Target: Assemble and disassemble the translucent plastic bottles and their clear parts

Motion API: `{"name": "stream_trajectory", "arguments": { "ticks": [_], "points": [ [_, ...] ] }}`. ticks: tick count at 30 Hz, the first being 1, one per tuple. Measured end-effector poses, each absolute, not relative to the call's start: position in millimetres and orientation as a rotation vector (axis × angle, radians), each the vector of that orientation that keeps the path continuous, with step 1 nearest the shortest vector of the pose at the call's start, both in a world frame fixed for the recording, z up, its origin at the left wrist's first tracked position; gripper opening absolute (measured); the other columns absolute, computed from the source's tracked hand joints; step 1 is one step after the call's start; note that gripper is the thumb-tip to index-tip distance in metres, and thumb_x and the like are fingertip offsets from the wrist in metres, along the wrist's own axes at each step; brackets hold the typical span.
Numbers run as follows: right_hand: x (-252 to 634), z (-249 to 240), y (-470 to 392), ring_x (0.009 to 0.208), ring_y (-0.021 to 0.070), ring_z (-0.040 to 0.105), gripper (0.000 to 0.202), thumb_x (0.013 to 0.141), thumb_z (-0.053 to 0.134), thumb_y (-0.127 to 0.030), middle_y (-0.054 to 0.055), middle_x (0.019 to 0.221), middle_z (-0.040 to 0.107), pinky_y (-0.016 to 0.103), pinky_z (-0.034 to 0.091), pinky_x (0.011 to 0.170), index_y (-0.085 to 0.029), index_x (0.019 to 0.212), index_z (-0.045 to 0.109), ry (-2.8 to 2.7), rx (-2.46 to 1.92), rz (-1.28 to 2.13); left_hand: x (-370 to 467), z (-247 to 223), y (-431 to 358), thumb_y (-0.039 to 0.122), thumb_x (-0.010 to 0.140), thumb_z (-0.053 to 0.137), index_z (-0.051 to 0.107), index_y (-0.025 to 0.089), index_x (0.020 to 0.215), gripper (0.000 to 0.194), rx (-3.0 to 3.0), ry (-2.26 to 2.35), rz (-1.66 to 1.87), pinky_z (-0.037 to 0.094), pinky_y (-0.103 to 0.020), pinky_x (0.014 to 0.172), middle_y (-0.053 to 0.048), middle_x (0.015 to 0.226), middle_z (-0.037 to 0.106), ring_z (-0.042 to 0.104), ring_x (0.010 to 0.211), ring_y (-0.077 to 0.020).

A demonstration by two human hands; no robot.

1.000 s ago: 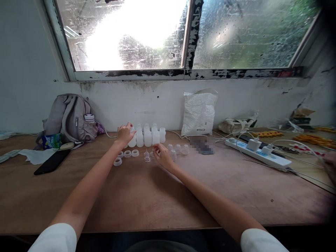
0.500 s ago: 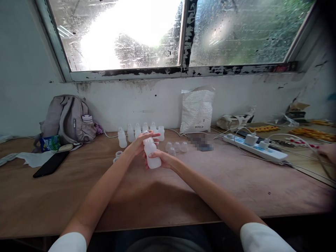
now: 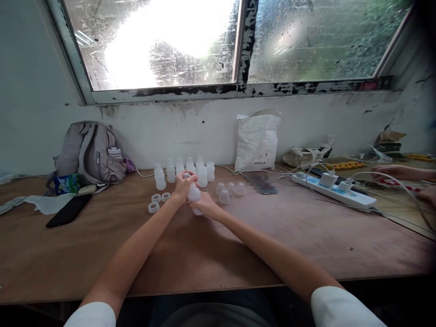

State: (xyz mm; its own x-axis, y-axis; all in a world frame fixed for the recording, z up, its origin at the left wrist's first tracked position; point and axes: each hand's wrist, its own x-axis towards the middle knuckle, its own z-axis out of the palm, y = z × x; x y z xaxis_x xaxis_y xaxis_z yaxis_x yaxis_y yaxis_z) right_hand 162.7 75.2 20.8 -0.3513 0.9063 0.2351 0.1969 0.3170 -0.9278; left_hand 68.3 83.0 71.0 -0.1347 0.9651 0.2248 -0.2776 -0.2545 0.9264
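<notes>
Over the table (image 3: 238, 254), your left hand (image 3: 184, 185) wraps the frosted bottle (image 3: 194, 193) near its top, your right hand (image 3: 204, 205) its body; probably light, slightly squeezable, slick: grip the waist gently.

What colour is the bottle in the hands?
The bottle is cloudy white; see the head view.

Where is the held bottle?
The bottle is mid-frame in the head view, left hand at its top, right hand around its lower body, left of the clear domed caps.
</notes>
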Motion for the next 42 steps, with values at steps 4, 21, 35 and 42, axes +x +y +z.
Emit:
{"name": "stream_trajectory", "arguments": {
  "ticks": [4, 21, 35, 42],
  "points": [
    [164, 17, 75, 0.056, 0.0137, 0.049, 0.012, 0.054, 0.063, -0.025, -0.001, 0.058, 0.055, 0.024, 0.038, 0.048, -0.017, 0.058, 0.054, -1.786, -1.041, 0.978, 55, 74, 95, 0.025, 0.057, 0.060, 0.046, 0.018, 0.066, 0.019, 0.949, 0.969, 1.705, 0.041, -0.020, 0.044, 0.006, 0.052, 0.048, 0.050, 0.042, -0.0073],
    [166, -4, 66, 0.078, 0.0170, 0.051, 0.050, 0.061, 0.064, -0.038, 0.004, 0.087, 0.056, 0.029, 0.040, 0.069, -0.015, 0.102, 0.046, -1.965, -0.863, 0.700, 7, 7, 83, 0.027, 0.071, 0.042, 0.046, 0.019, 0.076, 0.011, 0.873, 1.112, 1.615, 0.047, -0.027, 0.059, -0.001, 0.067, 0.058, 0.059, 0.064, -0.0136],
    [178, -12, 71, 0.085, 0.0180, 0.052, 0.059, 0.060, 0.061, -0.020, 0.004, 0.095, 0.054, 0.031, 0.040, 0.075, -0.019, 0.114, 0.034, -1.992, -0.779, 0.831, -2, -1, 85, 0.034, 0.062, 0.066, 0.057, 0.021, 0.094, 0.036, 1.326, 1.276, 1.707, 0.041, -0.028, 0.077, -0.005, 0.091, 0.061, 0.056, 0.085, -0.0177],
    [178, -18, 78, 0.086, 0.0164, 0.054, 0.049, 0.060, 0.044, -0.008, 0.004, 0.094, 0.056, 0.029, 0.044, 0.073, -0.020, 0.108, 0.040, -1.751, -0.673, 1.061, 7, 3, 81, 0.040, 0.067, 0.061, 0.054, 0.017, 0.097, 0.039, 1.317, 1.139, 1.641, 0.045, -0.026, 0.069, -0.009, 0.094, 0.062, 0.058, 0.088, -0.0187]
  ]
}}
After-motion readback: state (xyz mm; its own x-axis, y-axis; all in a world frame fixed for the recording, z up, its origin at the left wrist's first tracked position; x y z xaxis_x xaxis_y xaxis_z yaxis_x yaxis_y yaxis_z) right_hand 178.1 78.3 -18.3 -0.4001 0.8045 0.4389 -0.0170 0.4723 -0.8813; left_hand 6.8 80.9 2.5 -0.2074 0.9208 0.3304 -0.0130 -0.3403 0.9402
